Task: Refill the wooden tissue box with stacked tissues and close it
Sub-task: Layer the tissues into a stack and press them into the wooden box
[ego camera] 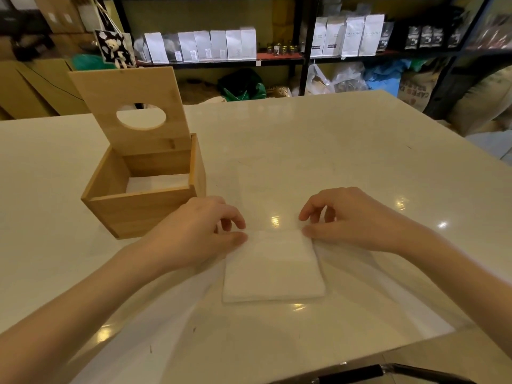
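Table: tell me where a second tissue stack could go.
Bare table lies right of and beyond the right hand, and left of the wooden box. It is crowded between box and tissue stack, where the left hand sits.

Matt wooden tissue box (144, 209), soft, probably paper tissues (273, 268), glossy smooth table (346, 151).

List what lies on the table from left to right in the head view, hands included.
wooden tissue box with its lid raised → left hand → stack of tissues → right hand. Both hands pinch the stack's far corners.
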Tool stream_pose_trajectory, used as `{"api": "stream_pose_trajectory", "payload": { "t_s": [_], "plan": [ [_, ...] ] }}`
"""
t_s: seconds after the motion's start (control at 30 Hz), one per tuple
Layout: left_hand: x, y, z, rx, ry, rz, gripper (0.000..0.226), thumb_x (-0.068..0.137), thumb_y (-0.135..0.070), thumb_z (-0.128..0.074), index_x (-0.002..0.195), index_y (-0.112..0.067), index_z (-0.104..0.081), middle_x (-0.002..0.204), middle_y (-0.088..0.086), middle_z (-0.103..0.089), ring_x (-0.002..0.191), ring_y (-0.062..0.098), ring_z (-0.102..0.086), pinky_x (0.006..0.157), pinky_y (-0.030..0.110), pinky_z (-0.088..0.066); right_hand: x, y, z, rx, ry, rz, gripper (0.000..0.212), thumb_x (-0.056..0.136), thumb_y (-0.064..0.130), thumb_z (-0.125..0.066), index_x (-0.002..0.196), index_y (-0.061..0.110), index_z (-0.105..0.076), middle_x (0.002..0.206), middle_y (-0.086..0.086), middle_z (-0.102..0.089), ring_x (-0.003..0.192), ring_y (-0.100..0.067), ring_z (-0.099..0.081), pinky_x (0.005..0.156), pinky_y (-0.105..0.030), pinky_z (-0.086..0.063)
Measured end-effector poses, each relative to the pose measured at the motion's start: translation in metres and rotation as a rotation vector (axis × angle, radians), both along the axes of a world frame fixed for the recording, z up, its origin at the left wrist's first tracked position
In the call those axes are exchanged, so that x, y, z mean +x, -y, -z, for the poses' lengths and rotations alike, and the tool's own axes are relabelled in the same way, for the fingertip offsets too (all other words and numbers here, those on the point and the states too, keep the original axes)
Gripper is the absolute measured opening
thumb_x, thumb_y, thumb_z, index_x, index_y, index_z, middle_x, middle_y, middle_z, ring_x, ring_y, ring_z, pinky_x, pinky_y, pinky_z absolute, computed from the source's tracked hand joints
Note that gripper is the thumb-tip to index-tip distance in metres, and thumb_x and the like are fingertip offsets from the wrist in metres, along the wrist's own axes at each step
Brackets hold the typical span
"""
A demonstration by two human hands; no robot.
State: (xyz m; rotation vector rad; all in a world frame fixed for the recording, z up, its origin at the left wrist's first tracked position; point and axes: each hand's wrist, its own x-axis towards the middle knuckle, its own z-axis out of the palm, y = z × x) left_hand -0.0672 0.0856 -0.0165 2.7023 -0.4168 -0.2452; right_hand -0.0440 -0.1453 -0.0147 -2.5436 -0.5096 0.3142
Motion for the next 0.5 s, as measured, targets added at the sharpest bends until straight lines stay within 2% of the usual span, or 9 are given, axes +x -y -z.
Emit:
{"api": "stream_pose_trajectory", "payload": {
  "t_s": [0.07,0.23,0.33,0.5],
  "plan": [
    [0.001,0.002,0.001,0.044,0.015,0.035,0.027,0.086,-0.038,-0.056,0.111,-0.030,-0.061,0.099,-0.013,-0.053,0.075,0.000,-0.048,0.070,0.016,-0.042,-0.001,-0.001,-0.001,-0.062,0.002,-0.044,0.019,0.078,0.030,-0.065,0.097,0.027,-0.066,0.083,0.015,-0.056,0.071,-0.002,-0.050,0.074,-0.026,-0.046],
    [0.001,0.007,0.000,0.121,0.039,0.068,0.031,0.086,-0.036,-0.057,0.115,-0.028,-0.059,0.101,-0.015,-0.050,0.072,0.002,-0.044,0.073,0.017,-0.042,-0.003,-0.004,-0.001,-0.180,0.069,-0.125,0.022,0.079,0.031,-0.062,0.100,0.027,-0.064,0.082,0.018,-0.048,0.069,0.003,-0.046,0.068,-0.023,-0.040],
    [0.001,0.009,-0.002,0.144,0.021,0.072,0.024,0.086,-0.036,-0.057,0.108,-0.027,-0.060,0.098,-0.014,-0.051,0.073,0.002,-0.045,0.070,0.017,-0.040,-0.005,-0.006,-0.002,-0.189,0.068,-0.144,0.016,0.080,0.028,-0.060,0.095,0.025,-0.064,0.083,0.015,-0.051,0.068,0.001,-0.047,0.067,-0.024,-0.042],
    [0.002,0.013,-0.003,0.186,-0.070,0.101,0.012,0.091,-0.032,-0.049,0.096,-0.024,-0.055,0.099,-0.009,-0.051,0.082,0.008,-0.049,0.073,0.021,-0.044,-0.005,-0.008,-0.002,-0.164,-0.007,-0.148,0.009,0.079,0.026,-0.059,0.087,0.024,-0.063,0.081,0.011,-0.058,0.075,-0.008,-0.054,0.072,-0.029,-0.047]
  ]
}}
